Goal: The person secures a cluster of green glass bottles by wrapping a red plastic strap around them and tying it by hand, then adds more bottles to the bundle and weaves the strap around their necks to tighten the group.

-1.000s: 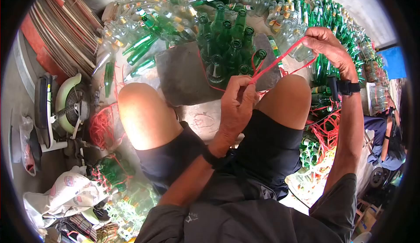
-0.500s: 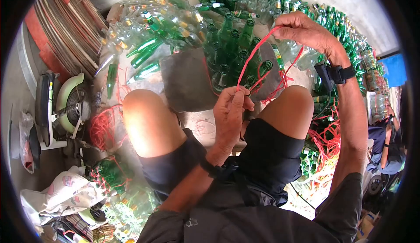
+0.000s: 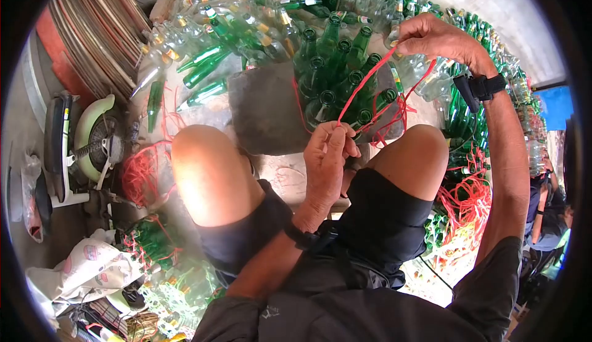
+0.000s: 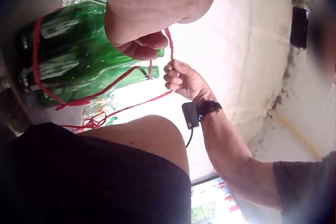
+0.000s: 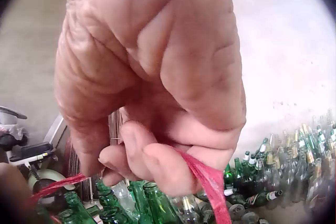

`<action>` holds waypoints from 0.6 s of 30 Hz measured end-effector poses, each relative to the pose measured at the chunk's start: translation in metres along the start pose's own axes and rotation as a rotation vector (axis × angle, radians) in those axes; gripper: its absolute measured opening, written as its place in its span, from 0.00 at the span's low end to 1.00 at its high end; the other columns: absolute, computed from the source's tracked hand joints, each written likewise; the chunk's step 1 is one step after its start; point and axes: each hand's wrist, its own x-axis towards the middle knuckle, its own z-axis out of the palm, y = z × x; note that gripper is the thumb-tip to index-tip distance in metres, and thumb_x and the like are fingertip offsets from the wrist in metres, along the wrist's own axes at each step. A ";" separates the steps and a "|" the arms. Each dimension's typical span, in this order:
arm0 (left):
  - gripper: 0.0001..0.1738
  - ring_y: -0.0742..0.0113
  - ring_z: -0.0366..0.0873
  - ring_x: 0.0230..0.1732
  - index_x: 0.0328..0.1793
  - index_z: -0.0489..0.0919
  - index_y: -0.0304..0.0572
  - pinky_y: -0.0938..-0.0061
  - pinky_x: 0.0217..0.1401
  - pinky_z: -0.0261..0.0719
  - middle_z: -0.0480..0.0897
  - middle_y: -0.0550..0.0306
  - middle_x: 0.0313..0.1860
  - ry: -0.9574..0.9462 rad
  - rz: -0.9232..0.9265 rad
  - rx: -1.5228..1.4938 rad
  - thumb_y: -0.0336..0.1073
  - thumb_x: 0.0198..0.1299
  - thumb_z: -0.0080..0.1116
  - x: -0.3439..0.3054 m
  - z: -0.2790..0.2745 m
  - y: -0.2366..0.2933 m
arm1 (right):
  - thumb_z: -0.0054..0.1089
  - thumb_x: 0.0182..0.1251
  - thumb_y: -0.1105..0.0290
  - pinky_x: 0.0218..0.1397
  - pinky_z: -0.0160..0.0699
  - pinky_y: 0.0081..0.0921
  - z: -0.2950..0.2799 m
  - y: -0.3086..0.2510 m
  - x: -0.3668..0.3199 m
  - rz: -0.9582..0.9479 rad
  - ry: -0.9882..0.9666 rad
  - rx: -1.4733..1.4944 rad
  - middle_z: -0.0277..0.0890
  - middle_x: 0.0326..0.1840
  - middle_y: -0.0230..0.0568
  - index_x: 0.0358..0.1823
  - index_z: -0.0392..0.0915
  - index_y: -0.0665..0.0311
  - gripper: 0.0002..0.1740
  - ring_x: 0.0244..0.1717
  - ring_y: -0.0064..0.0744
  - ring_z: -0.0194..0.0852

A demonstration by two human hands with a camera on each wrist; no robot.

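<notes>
the head view looks steeply down onto the bundle of upright green glass bottles [image 3: 320, 71]. the left wrist view sits low beside it, facing across; the right wrist view hangs close above it. all share it.

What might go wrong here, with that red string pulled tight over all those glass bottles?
The red string runs taut between left hand and right hand; if either pinch slips, the loop around the green bottles may slacken. A hard tug might tip those upright bottles off the grey slab, near bare knees. The loose string tangle could snag.
</notes>
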 end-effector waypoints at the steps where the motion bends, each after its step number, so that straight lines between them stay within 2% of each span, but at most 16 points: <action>1: 0.08 0.74 0.75 0.36 0.53 0.78 0.38 0.67 0.46 0.80 0.82 0.58 0.46 0.002 -0.001 0.000 0.34 0.80 0.51 0.000 0.000 0.001 | 0.69 0.70 0.63 0.27 0.58 0.20 0.000 0.003 0.001 0.002 -0.002 0.001 0.69 0.24 0.18 0.34 0.83 0.63 0.11 0.26 0.12 0.61; 3: 0.08 0.74 0.75 0.36 0.54 0.78 0.39 0.67 0.46 0.80 0.82 0.58 0.46 0.006 -0.007 0.000 0.34 0.80 0.52 0.001 -0.001 0.001 | 0.68 0.71 0.58 0.23 0.58 0.20 0.003 0.010 0.002 -0.019 0.031 0.013 0.64 0.21 0.18 0.28 0.80 0.60 0.16 0.22 0.13 0.61; 7: 0.08 0.74 0.74 0.35 0.53 0.79 0.38 0.67 0.45 0.80 0.82 0.59 0.45 0.003 -0.003 -0.031 0.34 0.80 0.52 0.003 -0.001 0.002 | 0.68 0.70 0.57 0.23 0.60 0.21 0.003 0.026 0.001 0.001 0.030 0.058 0.65 0.21 0.18 0.26 0.78 0.60 0.18 0.22 0.14 0.61; 9: 0.08 0.74 0.74 0.35 0.52 0.79 0.37 0.67 0.45 0.80 0.82 0.59 0.43 -0.007 0.000 -0.031 0.33 0.80 0.52 0.003 0.000 0.004 | 0.68 0.70 0.56 0.24 0.63 0.23 0.003 0.031 -0.005 -0.019 0.095 -0.016 0.65 0.22 0.18 0.26 0.76 0.60 0.19 0.22 0.15 0.62; 14: 0.08 0.75 0.73 0.34 0.50 0.80 0.36 0.68 0.45 0.80 0.82 0.60 0.40 -0.004 0.012 0.000 0.32 0.80 0.51 0.004 -0.001 0.005 | 0.70 0.69 0.56 0.26 0.57 0.23 -0.005 0.029 -0.030 0.018 0.058 -0.090 0.61 0.20 0.18 0.21 0.72 0.58 0.23 0.23 0.14 0.56; 17: 0.08 0.76 0.73 0.34 0.49 0.80 0.37 0.69 0.46 0.80 0.81 0.61 0.39 0.031 -0.011 0.015 0.32 0.79 0.51 0.003 0.002 0.008 | 0.72 0.68 0.59 0.28 0.58 0.22 -0.002 0.037 -0.058 0.060 0.153 0.008 0.62 0.20 0.18 0.22 0.75 0.59 0.20 0.25 0.13 0.57; 18: 0.08 0.76 0.73 0.34 0.49 0.80 0.37 0.69 0.46 0.80 0.81 0.61 0.39 0.024 -0.011 0.011 0.32 0.79 0.51 0.004 0.001 0.007 | 0.74 0.67 0.60 0.28 0.57 0.23 0.002 0.042 -0.067 0.100 0.125 0.087 0.64 0.21 0.18 0.24 0.80 0.61 0.18 0.25 0.13 0.59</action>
